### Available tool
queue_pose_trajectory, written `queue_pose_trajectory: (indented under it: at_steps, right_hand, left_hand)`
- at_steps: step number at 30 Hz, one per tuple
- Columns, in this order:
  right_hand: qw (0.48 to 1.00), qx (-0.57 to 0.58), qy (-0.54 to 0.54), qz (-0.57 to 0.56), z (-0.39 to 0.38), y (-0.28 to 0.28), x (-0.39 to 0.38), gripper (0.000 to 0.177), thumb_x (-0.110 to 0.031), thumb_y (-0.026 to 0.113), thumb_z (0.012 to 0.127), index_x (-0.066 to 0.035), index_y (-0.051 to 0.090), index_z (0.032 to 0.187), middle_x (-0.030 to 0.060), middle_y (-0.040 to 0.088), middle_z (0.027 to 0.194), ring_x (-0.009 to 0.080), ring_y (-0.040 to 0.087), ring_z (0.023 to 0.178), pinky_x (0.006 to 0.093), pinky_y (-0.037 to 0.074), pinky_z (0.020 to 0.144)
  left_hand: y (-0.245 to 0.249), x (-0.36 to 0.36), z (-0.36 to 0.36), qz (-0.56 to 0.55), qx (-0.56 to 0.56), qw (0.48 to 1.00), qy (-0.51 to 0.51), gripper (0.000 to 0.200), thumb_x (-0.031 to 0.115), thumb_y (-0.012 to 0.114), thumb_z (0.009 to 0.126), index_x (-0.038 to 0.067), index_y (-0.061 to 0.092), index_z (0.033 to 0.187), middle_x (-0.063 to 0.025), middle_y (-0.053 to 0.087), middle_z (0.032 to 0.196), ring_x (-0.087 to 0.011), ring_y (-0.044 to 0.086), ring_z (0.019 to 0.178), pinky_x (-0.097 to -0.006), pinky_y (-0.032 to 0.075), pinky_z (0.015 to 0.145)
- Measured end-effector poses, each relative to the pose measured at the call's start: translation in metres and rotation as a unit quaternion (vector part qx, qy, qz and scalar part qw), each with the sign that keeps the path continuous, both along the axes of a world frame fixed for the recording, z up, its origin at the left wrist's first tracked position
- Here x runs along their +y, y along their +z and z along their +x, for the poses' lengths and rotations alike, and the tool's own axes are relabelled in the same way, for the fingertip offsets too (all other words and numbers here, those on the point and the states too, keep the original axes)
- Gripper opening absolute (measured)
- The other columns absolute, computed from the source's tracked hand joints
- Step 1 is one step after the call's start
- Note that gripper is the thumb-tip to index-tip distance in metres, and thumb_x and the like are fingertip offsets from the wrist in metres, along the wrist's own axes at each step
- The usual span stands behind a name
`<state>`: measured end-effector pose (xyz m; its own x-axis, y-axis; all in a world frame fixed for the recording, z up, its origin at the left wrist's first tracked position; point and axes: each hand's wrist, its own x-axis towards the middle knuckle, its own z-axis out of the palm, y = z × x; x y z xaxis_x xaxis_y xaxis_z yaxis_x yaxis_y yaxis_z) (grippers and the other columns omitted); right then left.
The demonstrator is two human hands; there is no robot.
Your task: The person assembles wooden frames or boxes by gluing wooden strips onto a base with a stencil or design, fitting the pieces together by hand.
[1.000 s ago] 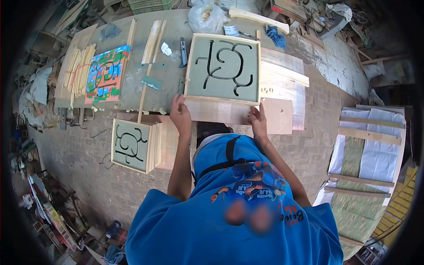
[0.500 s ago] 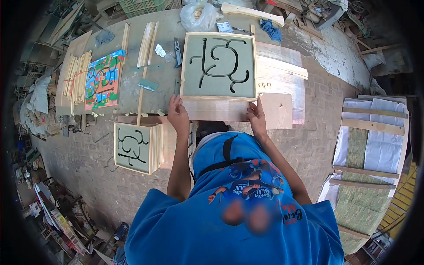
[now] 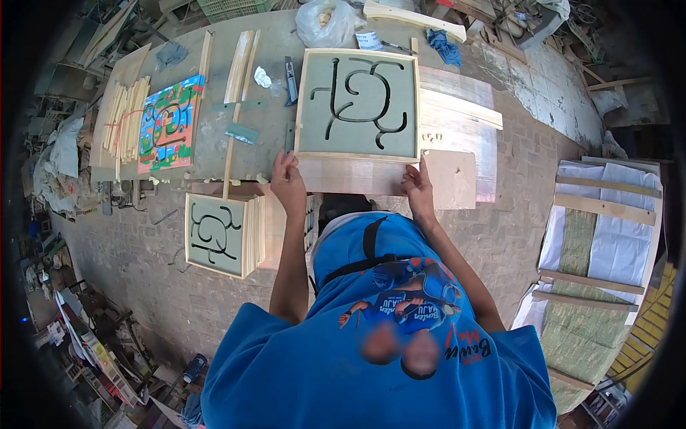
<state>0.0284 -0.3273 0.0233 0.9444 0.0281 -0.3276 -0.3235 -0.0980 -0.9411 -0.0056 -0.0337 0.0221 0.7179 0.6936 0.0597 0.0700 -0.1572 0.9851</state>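
A square wooden-framed board (image 3: pixel 343 136) with a grey-green face and dark curved grooves is in front of me at the table's near edge. My left hand (image 3: pixel 287 184) is at its lower left corner, fingers bent against the frame. At the lower right corner is my right hand (image 3: pixel 419 189), its index finger pointing up along the side and the other fingers curled at the bottom edge. Both hands appear to grip the board; the fingertips are partly hidden. Under its near edge lies a flat wooden panel (image 3: pixel 350 177).
Left on the table (image 3: pixel 214 154) are a painted board (image 3: pixel 164 146), a bundle of wood strips (image 3: pixel 127 125) and a utility knife (image 3: pixel 291 82). Below stands a stack of similar framed boards (image 3: pixel 214 236). A plastic bag (image 3: pixel 325 25) lies at the back, a blue cloth (image 3: pixel 443 48) to its right.
The view has shifted slightly. My hands and the framed board keep nearly the same place and pose.
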Motion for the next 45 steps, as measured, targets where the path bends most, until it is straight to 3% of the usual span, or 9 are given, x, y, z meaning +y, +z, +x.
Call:
queue_pose_trajectory:
  at_steps: [16,18,27,29,35,40,42,43,45]
  right_hand:
    - [1.000,0.000,-0.007,0.009,0.000,-0.001,0.001,0.082,0.001,0.049,0.081,-0.014,0.019,0.156,0.0182,0.050,0.130,0.0208,0.052,0.106,0.0288,0.050,0.081]
    - [1.000,0.003,-0.001,-0.006,0.000,0.000,0.000,0.081,0.000,0.050,0.082,-0.010,0.017,0.155,0.0243,0.052,0.132,0.0242,0.055,0.109,0.0327,0.048,0.091]
    - [0.999,0.006,-0.010,0.030,0.000,-0.006,0.000,0.080,0.002,0.051,0.082,-0.009,0.018,0.155,0.0221,0.052,0.132,0.0228,0.054,0.110,0.0320,0.047,0.092]
    - [0.999,0.009,-0.012,0.032,0.000,-0.008,-0.001,0.078,0.005,0.049,0.086,-0.010,0.017,0.156,0.0159,0.049,0.132,0.0174,0.050,0.104,0.0271,0.049,0.079]
    - [1.000,0.003,-0.006,0.023,-0.001,0.006,0.006,0.079,0.003,0.049,0.086,-0.010,0.015,0.156,0.0173,0.047,0.133,0.0187,0.050,0.104,0.0272,0.049,0.080]
    - [0.999,-0.011,-0.035,0.022,-0.004,0.004,0.007,0.078,-0.001,0.052,0.086,-0.007,0.016,0.155,0.0190,0.052,0.129,0.0197,0.052,0.105,0.0276,0.050,0.079]
    - [0.998,-0.005,-0.065,-0.011,-0.007,0.010,0.005,0.072,-0.007,0.056,0.089,-0.003,0.022,0.152,0.0188,0.058,0.121,0.0194,0.058,0.097,0.0281,0.050,0.077]
    - [0.997,-0.035,-0.068,-0.032,-0.007,0.004,0.000,0.052,-0.015,0.055,0.093,0.003,0.039,0.138,0.0171,0.061,0.111,0.0200,0.061,0.090,0.0313,0.052,0.076]
    - [0.990,-0.051,-0.118,-0.053,-0.009,-0.009,-0.010,0.032,-0.019,0.055,0.095,0.003,0.050,0.118,0.0132,0.062,0.096,0.0177,0.062,0.080,0.0323,0.054,0.070]
  left_hand:
    - [0.004,0.002,0.001,-0.038,0.020,0.999,-0.006,0.042,-0.008,0.045,0.089,-0.006,0.051,0.131,-0.0177,0.066,0.116,-0.0171,0.066,0.092,-0.0277,0.050,0.087]
    - [0.002,0.004,0.001,-0.031,0.015,0.999,-0.013,0.043,-0.008,0.046,0.088,-0.006,0.051,0.131,-0.0177,0.066,0.117,-0.0168,0.066,0.090,-0.0278,0.050,0.086]
    - [-0.001,0.003,0.001,-0.060,0.008,0.998,0.002,0.043,-0.009,0.046,0.086,-0.005,0.054,0.129,-0.0175,0.068,0.113,-0.0168,0.068,0.083,-0.0270,0.052,0.077]
    - [-0.001,0.005,0.001,-0.046,0.005,0.999,0.003,0.044,-0.009,0.046,0.086,-0.004,0.054,0.129,-0.0177,0.068,0.112,-0.0164,0.068,0.082,-0.0266,0.053,0.076]
    - [0.000,0.008,0.000,-0.043,0.003,0.999,-0.007,0.044,-0.008,0.047,0.087,-0.005,0.052,0.131,-0.0185,0.068,0.115,-0.0168,0.069,0.081,-0.0256,0.052,0.074]
    - [-0.003,0.008,-0.002,-0.116,-0.015,0.993,0.014,0.045,-0.006,0.048,0.090,-0.005,0.046,0.135,-0.0190,0.065,0.117,-0.0163,0.067,0.084,-0.0262,0.051,0.079]
    - [-0.003,0.010,-0.004,-0.111,-0.026,0.992,0.062,0.041,-0.006,0.049,0.089,-0.004,0.051,0.131,-0.0158,0.067,0.108,-0.0154,0.067,0.080,-0.0258,0.051,0.074]
    - [-0.005,0.013,-0.005,-0.106,-0.033,0.988,0.103,0.038,-0.005,0.049,0.089,-0.003,0.055,0.126,-0.0127,0.069,0.099,-0.0145,0.067,0.076,-0.0253,0.051,0.069]
    - [-0.020,0.020,-0.010,-0.081,-0.047,0.986,0.138,0.031,-0.004,0.051,0.090,-0.002,0.058,0.119,-0.0098,0.067,0.090,-0.0128,0.064,0.071,-0.0251,0.050,0.065]
